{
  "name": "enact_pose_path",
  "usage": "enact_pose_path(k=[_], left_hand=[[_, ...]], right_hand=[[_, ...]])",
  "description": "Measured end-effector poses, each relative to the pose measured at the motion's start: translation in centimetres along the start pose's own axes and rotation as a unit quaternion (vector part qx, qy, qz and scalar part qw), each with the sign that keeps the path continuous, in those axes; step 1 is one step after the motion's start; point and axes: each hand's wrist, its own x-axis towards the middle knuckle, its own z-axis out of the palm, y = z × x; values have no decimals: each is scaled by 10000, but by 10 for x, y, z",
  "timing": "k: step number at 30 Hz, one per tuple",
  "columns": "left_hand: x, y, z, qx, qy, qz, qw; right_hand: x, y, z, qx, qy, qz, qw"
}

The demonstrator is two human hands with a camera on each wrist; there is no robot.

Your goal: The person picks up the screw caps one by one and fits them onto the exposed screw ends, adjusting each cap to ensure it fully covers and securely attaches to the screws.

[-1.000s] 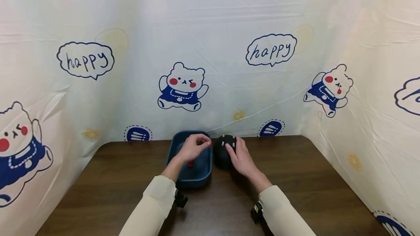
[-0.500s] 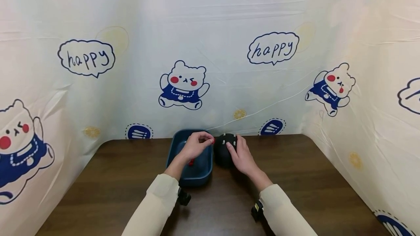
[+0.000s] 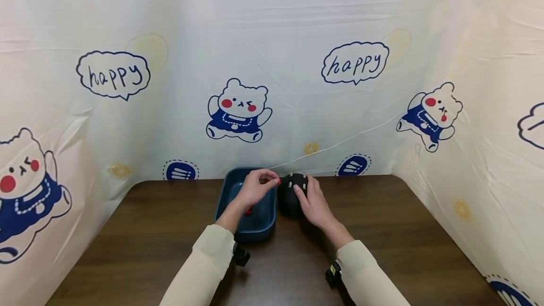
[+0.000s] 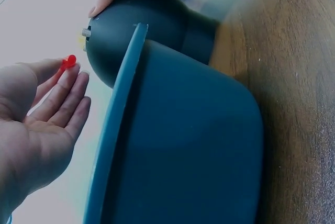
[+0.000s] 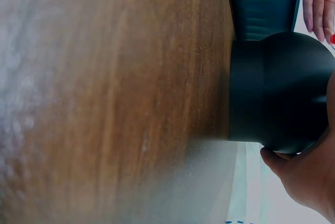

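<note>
In the head view, my left hand (image 3: 254, 189) is over the right side of a dark blue bin (image 3: 257, 236). Its thumb and index finger pinch a small red cap-like piece (image 4: 68, 60), while the other fingers stay extended. Right beside the bin stands a black dome-shaped object (image 3: 290, 203) on a narrower base, with short threaded metal studs (image 4: 86, 33) poking from its top. My right hand (image 3: 315, 207) grips the dome from its right side, thumb toward the front. The red piece is close to the dome's upper left, near the studs.
More small red pieces (image 3: 248, 211) lie inside the bin, partly hidden by my left wrist. Everything stands near the back of a brown wooden table (image 3: 280, 273). A pale printed curtain (image 3: 272, 60) rises behind the table and along both sides.
My left hand has shifted right and slightly up with the red piece, closer to the dome's studs. The right hand keeps its grip on the dome. The head view has tilted very slightly.
</note>
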Motion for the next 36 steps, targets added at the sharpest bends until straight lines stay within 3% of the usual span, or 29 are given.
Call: enact_pose_path(k=[23,36], left_hand=[[14,18,13,-55,239,33,9997],[21,29,17,-63,332,242,9991]], right_hand=[[1,1,-2,-44,-42,11,10000],[1,4,-1,-93,69,-121,9999]])
